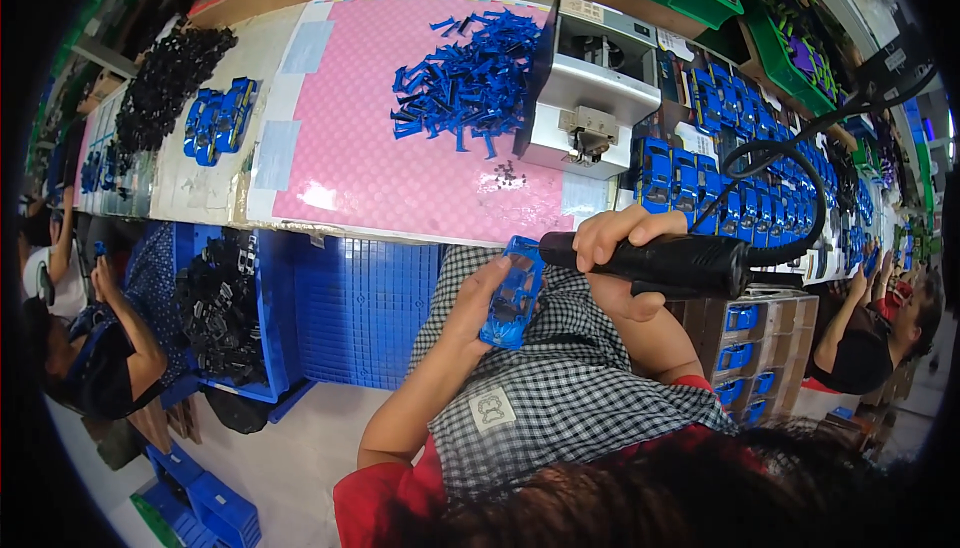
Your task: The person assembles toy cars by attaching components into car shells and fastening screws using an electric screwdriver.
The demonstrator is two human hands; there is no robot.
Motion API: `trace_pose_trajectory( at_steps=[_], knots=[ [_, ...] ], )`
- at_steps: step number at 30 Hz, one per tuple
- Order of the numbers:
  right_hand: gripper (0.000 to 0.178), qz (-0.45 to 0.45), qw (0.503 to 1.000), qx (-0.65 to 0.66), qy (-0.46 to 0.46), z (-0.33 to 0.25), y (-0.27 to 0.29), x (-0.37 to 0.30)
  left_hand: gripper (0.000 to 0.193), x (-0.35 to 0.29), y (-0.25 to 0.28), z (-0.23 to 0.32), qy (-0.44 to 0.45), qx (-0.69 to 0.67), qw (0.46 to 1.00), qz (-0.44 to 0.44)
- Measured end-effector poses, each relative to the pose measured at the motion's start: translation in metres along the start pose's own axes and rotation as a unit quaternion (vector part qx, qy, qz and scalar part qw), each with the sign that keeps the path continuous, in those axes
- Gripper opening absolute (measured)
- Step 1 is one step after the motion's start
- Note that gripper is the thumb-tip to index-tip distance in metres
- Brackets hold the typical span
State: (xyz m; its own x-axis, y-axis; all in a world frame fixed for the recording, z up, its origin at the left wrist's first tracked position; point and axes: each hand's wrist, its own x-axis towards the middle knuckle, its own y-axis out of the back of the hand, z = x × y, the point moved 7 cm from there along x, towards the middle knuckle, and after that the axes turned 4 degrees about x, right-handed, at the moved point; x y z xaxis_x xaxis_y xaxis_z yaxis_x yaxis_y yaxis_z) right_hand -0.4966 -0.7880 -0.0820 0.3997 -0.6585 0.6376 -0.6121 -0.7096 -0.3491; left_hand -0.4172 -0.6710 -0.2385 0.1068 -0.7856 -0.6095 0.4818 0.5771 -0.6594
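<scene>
My left hand [470,303] is closed around a blue toy car body [512,300] in front of the bench edge, above my checked apron. The car is tilted, with one end toward the bench. In my right hand [625,236] is a black electric screwdriver [695,264], lying nearly level, its cable rising to the right. The screwdriver's nose meets the car's far end; the bit itself is hidden. Past my hands, a pink mat [360,148] carries a heap of small blue plastic parts [470,78] and a few tiny dark screws [505,177].
A metal screw feeder [590,93] stands at the mat's right. Rows of blue car bodies [720,188] lie beyond it. At left are more car bodies [220,120], a black parts pile [165,88] and a blue crate [268,318]. Co-workers sit on both sides.
</scene>
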Motion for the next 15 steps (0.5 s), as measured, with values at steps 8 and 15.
trace_pose_trajectory(
  at_steps=[8,15],
  knots=[
    [0.062,-0.027,0.999,-0.002,-0.024,0.014,-0.003,-0.001,0.036,0.001,0.006,-0.005,0.014,-0.028,0.999,-0.039],
    [0.062,-0.010,0.997,-0.016,-0.070,0.025,-0.008,-0.006,0.039,0.003,0.003,-0.002,0.006,-0.046,0.998,-0.042]
  ],
)
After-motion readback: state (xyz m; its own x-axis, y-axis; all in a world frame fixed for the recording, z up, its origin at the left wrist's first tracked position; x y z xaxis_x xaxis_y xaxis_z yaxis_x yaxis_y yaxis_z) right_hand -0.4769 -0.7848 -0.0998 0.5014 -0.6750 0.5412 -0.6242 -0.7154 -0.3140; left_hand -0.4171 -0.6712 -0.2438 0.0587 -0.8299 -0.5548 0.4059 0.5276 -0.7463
